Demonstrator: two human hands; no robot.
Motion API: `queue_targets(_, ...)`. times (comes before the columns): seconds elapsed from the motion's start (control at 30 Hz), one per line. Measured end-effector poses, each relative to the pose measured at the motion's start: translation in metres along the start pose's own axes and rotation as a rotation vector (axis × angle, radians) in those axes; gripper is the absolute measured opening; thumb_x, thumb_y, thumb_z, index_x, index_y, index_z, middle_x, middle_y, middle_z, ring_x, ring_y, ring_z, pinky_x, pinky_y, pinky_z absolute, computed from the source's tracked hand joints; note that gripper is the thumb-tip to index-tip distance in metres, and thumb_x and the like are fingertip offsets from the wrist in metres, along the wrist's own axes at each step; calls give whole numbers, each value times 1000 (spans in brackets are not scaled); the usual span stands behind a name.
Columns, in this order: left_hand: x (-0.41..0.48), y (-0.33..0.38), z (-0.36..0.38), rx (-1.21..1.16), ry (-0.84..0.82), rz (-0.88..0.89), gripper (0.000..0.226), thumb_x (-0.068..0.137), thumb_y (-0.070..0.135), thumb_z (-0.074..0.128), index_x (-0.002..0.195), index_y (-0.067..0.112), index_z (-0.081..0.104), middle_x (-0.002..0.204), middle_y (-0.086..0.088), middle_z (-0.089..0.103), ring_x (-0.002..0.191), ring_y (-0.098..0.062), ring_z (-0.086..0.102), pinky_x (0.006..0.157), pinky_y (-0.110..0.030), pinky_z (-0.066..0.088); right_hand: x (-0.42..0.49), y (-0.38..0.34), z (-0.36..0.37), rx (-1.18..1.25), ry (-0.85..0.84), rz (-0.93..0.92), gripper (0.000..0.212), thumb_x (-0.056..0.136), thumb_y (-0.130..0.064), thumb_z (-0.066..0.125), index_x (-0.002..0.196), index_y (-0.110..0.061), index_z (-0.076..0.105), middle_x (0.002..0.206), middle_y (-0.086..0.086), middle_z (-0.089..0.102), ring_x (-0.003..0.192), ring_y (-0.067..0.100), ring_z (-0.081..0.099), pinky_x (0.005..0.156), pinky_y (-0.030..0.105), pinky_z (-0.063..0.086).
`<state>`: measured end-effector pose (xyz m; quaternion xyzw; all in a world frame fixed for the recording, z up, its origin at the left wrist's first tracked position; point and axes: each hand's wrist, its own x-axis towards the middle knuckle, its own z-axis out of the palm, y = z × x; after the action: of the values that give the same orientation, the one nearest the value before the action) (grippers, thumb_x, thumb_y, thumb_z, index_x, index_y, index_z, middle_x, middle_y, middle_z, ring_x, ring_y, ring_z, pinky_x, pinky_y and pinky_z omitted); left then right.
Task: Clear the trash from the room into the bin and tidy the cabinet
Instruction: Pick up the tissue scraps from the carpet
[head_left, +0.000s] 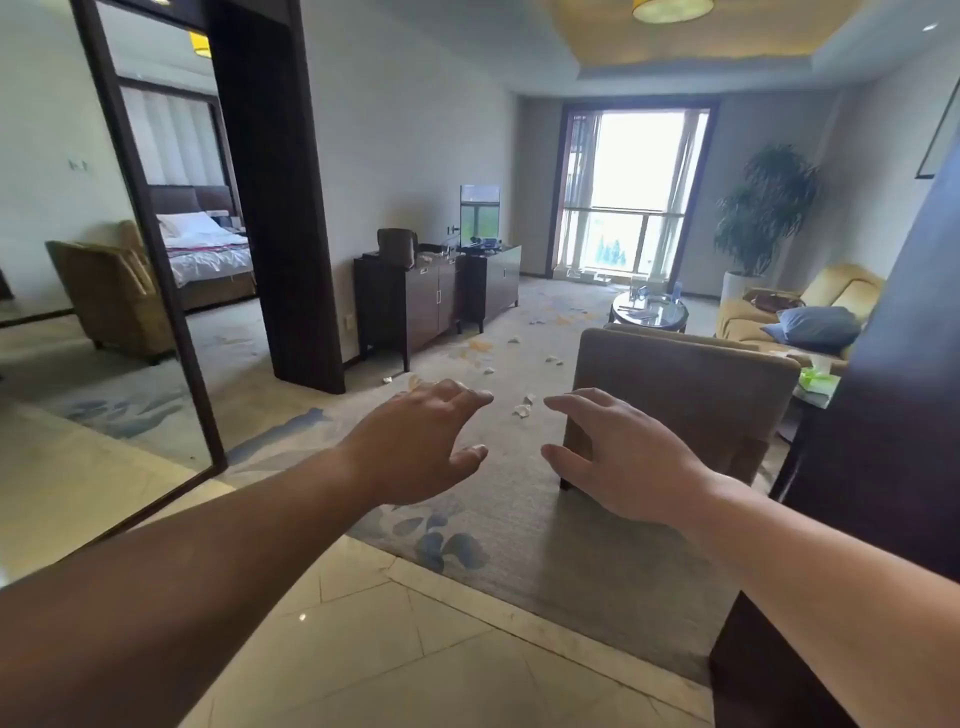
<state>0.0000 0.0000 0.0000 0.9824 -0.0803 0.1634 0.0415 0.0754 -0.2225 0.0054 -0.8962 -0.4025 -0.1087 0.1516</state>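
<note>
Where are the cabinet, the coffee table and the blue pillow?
cabinet (426, 306): head view, on its front door.
coffee table (647, 326): head view, on its front rim.
blue pillow (815, 325): head view, on its middle.

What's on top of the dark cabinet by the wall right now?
On the dark cabinet stand a brown boxy container, a few pale scraps and, further back, a flat screen. Its doors are closed, so the inside is hidden.
</note>
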Motion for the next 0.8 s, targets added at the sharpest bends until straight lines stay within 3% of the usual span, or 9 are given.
queue_targets(0.27, 44, -62, 28, -31, 12, -36, 62, 93, 48, 51, 148, 28, 31, 150, 2, 41, 136, -17, 42, 108, -37, 41, 81, 17, 41, 23, -14, -20, 61, 90, -55, 49, 145, -30, 37, 146, -10, 42, 127, 10, 47, 100, 21, 35)
queue_targets(0.8, 209, -296, 70, -67, -10, -56, 62, 93, 48, 51, 148, 29, 30, 151, 4, 39, 137, -15, 38, 109, -33, 36, 354, 32, 130, 19, -23, 7, 59, 91, -55, 48, 144, -29, 37, 145, -11, 42, 128, 10, 45, 102, 29, 42)
